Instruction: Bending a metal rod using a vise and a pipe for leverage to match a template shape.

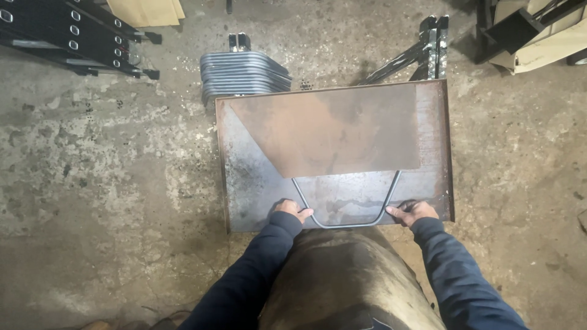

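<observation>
A bent grey metal rod [345, 224], shaped like a wide U, lies on a steel work plate [251, 183]. Its upper ends run under a rusty trapezoid sheet [330, 128] resting on the plate. My left hand [292, 211] grips the rod's lower left bend. My right hand [413, 213] holds the lower right bend, near the plate's front edge. Both arms wear dark blue sleeves.
A stack of similar bent grey rods [241, 73] lies on the concrete floor behind the plate. Black metal frames [73, 36] lie at the far left, a black stand [422, 52] at the back right, and cardboard [544, 36] in the far right corner.
</observation>
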